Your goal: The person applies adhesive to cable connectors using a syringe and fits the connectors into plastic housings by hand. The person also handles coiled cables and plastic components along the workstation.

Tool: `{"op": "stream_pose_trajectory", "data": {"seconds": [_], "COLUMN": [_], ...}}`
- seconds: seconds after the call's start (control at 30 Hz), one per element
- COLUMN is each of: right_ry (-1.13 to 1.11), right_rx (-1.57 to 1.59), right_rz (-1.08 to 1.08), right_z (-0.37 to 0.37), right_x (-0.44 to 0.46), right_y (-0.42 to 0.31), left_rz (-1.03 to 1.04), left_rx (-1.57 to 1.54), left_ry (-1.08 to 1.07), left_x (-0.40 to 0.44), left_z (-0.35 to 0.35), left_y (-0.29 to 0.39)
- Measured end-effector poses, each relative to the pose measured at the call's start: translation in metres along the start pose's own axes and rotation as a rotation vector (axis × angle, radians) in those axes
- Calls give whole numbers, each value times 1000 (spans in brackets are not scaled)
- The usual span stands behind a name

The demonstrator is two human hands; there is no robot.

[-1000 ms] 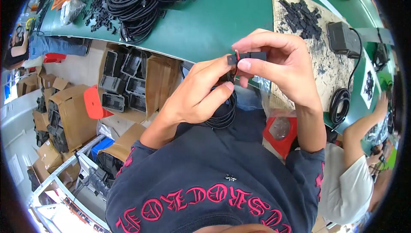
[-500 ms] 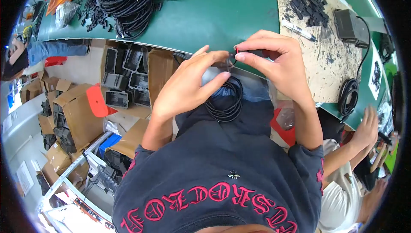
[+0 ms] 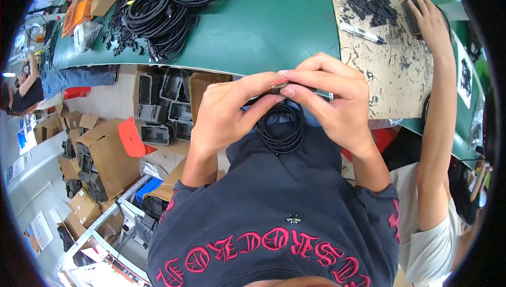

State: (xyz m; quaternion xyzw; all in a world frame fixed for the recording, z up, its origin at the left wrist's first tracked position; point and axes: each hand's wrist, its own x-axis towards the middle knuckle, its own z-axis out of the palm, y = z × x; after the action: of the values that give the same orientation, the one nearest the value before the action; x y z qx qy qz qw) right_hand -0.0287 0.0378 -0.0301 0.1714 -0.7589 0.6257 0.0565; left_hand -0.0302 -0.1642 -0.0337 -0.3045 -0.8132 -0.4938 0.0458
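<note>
In front of my lap, my left hand point(image 3: 226, 110) and my right hand point(image 3: 334, 97) meet with fingertips almost touching. Thumb and forefinger of each are closed on a small dark piece point(image 3: 278, 88) with a bit of red at its edge. Fingers cover most of it, so its exact kind cannot be made out. Just below hangs a coil of black cable point(image 3: 282, 131), resting against my lap. Whether its end runs into the held piece is hidden by the hands.
The green table point(image 3: 274, 28) bears coiled black corrugated tubing point(image 3: 150, 15), small black clips point(image 3: 118, 36) and a worn board point(image 3: 390, 94) with black pieces point(image 3: 369, 2) and a marker pen point(image 3: 362, 33). A co-worker's hand point(image 3: 432, 23) touches a black box point(image 3: 412, 19). Cartons hold grey housings point(image 3: 150, 113).
My left hand has closed its fingers and joined the right at the small piece; both sit slightly lower. A co-worker's arm has reached forward to the black box at the right.
</note>
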Motion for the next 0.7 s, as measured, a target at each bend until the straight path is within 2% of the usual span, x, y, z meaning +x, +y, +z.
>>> {"op": "stream_pose_trajectory", "data": {"seconds": [0.1, 0.17, 0.23, 0.3, 0.37, 0.5, 0.57, 0.6, 0.67, 0.7], "right_ry": [6, 14, 24, 15, -13, -28, -152, -192, -197, -155], "right_rx": [-129, -189, -248, -262, -348, -286, -40, 86, 96, 135], "right_rz": [-107, -184, -372, -406, -472, -435, -296, -199, -253, -208], "right_z": [-3, -4, -4, -7, -9, -9, -13, -15, -18, -16], "right_x": [-2, -2, -3, 0, 2, 2, 3, 3, 8, 8], "right_y": [-7, -8, -5, -8, -10, -4, -4, -3, 8, 7], "left_rz": [-55, -64, -61, -59, -148, -216, -297, -295, -384, -414], "left_rx": [-8, -187, -236, -292, -390, -460, -783, -786, -966, -857], "left_ry": [12, 102, 107, 106, -4, -38, -49, -53, 96, 76], "left_x": [-3, -6, -5, -2, 1, 1, -3, -3, 4, 1], "left_z": [-1, -1, -4, -7, -10, -11, -8, -6, 3, 4], "left_y": [0, -1, 2, 5, 6, 2, -3, -1, 9, 4]}}
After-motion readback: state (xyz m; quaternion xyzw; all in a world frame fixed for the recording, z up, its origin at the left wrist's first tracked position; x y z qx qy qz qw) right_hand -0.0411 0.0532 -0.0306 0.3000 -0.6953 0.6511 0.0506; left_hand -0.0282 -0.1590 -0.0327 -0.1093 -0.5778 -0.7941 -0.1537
